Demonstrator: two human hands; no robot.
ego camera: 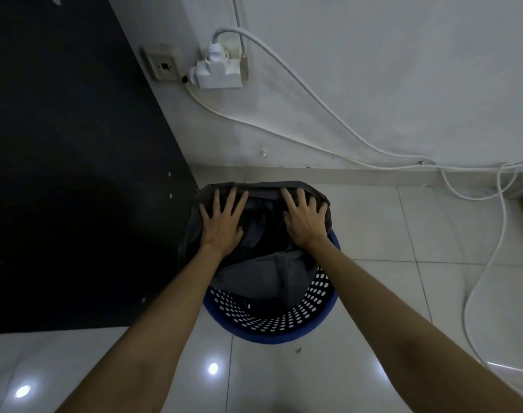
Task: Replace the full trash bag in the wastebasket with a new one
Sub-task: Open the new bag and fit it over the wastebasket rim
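Both my left hand (pixel 223 223) and right hand (pixel 306 219) press flat, fingers spread, on the black bag (pixel 254 272); near edge unhooked, it could slip into the wastebasket (pixel 272 326).

Pretty dim in here, everything's got a grey-blue cast. Two ceiling-light glare spots bounce off the glossy floor tiles (pixel 373 293) around 7 o'clock. Wide lens bends the wall (pixel 373 70) and cables (pixel 328 108) toward the edges.

Two hands (pixel 223 220), one wastebasket (pixel 269 323), one bag (pixel 263 272), two wall sockets (pixel 161 65).
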